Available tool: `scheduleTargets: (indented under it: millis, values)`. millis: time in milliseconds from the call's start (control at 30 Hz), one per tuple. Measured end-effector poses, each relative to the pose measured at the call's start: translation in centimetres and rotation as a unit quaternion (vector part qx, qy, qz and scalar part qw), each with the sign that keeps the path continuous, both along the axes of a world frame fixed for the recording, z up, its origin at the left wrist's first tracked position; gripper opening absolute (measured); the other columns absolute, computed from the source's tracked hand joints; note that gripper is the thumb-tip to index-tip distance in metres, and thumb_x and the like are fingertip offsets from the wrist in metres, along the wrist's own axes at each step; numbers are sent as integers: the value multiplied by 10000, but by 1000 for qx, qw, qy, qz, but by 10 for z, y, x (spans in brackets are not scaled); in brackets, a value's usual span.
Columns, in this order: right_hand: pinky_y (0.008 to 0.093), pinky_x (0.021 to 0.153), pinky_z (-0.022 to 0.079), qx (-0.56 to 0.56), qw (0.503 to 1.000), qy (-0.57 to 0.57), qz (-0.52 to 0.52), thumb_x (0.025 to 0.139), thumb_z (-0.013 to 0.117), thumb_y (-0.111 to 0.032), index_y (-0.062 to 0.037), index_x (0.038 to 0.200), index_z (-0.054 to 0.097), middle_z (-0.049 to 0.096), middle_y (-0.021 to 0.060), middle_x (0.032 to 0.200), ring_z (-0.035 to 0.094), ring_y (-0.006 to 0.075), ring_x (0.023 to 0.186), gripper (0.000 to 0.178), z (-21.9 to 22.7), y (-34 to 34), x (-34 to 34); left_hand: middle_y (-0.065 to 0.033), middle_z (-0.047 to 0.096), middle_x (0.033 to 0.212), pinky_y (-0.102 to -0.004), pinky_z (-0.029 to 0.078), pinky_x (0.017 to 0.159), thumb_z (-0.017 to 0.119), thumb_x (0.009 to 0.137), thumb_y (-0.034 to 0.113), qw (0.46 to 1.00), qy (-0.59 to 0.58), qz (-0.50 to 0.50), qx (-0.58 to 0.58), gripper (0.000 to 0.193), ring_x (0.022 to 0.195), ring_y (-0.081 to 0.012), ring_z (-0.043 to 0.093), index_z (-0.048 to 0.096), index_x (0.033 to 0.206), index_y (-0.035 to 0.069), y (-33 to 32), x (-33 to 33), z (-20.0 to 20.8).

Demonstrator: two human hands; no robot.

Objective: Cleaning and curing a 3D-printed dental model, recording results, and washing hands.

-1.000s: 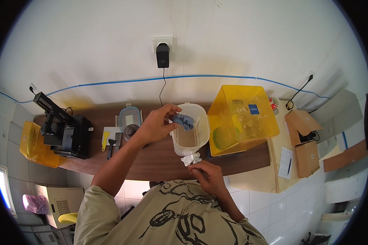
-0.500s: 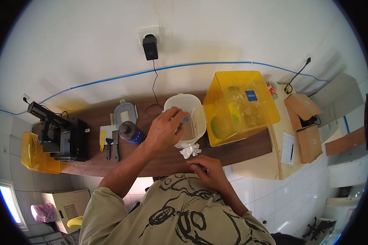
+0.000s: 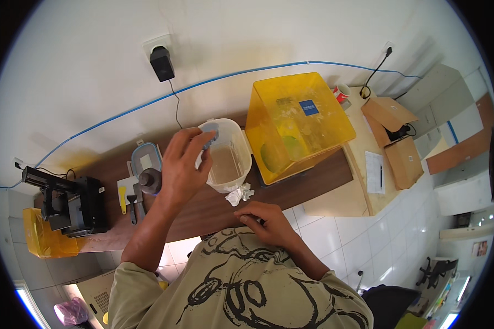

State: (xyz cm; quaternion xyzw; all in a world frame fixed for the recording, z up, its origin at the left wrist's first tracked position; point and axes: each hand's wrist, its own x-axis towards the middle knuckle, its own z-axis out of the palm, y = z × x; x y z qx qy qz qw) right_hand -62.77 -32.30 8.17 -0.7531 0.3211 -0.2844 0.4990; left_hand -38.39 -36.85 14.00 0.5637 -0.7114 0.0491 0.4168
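Note:
My left hand (image 3: 185,164) pinches a small grey-blue piece (image 3: 210,135) at the left rim of a whitish see-through tub (image 3: 241,140). What kind of thing the piece is, I cannot make out. The tub's bottom looks brownish. By its near side lies a crumpled white tissue (image 3: 240,194). My right hand (image 3: 269,222) is curled closed near the front edge of the table, in front of my shirt; whatever its fingers hold, if anything, is hidden. A grey-capped bottle (image 3: 150,181) stands behind my left wrist, partly covered by it.
A big yellow see-through box (image 3: 296,126) stands right of the tub. Further left are a clear blue-rimmed lid (image 3: 146,159), a yellow scraper (image 3: 122,200), dark-handled tools (image 3: 132,211) and a black 3D printer (image 3: 85,203). An open cardboard box (image 3: 403,167) sits far right.
My view has turned, so the table sits more tilted. My left hand has moved with the grey-blue piece from over the tub's inside to its left rim. My right hand stays curled.

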Motion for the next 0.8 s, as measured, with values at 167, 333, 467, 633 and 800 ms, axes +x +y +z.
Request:
scheduleTargets:
  millis: [167, 333, 467, 633, 800]
  values:
    - [301, 706, 523, 4, 1000, -17, 11, 911, 660, -18, -20, 1039, 694, 700, 98, 914, 674, 201, 791, 133, 1, -5, 4, -137, 624, 1059, -390, 540, 758, 694, 757, -33, 999, -2, -12, 34, 387, 911, -311, 650, 666, 1131, 62, 2, 6, -19]
    - [344, 663, 511, -35, 999, -20, 14, 910, 666, -64, -48, 1045, 683, 670, 110, 870, 653, 260, 751, 136, 6, -8, 6, -136, 639, 1040, -378, 536, 795, 685, 765, -39, 996, 73, -4, 56, 393, 925, -312, 658, 655, 1146, 53, 4, 8, 4]
    - [338, 669, 513, -68, 997, -32, -23, 869, 698, -58, -42, 1041, 677, 661, 118, 888, 653, 261, 750, 174, 24, -25, 17, -148, 661, 1069, -362, 528, 882, 669, 774, -46, 985, 145, -23, 85, 444, 992, -295, 673, 613, 1208, 31, 8, 13, 15]
    - [350, 706, 536, -231, 964, -17, -133, 744, 766, -54, -70, 1081, 661, 657, 120, 999, 655, 282, 838, 353, 50, -72, 48, -160, 669, 1102, -366, 527, 918, 667, 773, -50, 979, 173, -36, 102, 482, 1030, -284, 677, 580, 1244, 2, 13, 19, 7]
    - [379, 727, 539, -337, 933, 45, -121, 735, 788, -121, -94, 1089, 662, 660, 86, 1005, 645, 282, 877, 377, 65, -93, 73, -164, 657, 1141, -376, 536, 948, 666, 781, -75, 973, 192, -59, 109, 507, 1068, -284, 671, 568, 1273, 1, 17, 15, 7]
